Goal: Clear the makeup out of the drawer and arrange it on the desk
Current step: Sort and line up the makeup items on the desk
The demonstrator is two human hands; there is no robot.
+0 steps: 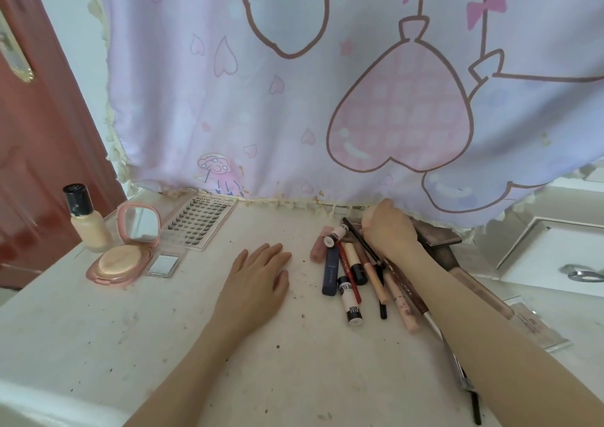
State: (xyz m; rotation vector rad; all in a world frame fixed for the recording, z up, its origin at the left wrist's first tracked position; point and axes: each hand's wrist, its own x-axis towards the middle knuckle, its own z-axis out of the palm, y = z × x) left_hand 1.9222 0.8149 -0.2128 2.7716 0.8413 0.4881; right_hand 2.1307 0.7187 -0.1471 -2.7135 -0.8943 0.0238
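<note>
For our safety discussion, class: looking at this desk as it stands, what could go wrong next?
The right hand reaches into the loose pile of pencils and tubes; a nudge could send the round ones rolling. The long brush lies under the right forearm and seems to reach the desk edge, so it might be swept off. The foundation bottle stands near the left edge.

You have one view only, from the camera on your head. It looks forward and steeply down at the desk (163,345), close in, with a curtain (294,100) filling the top and a door (39,165) at the left edge.
</note>
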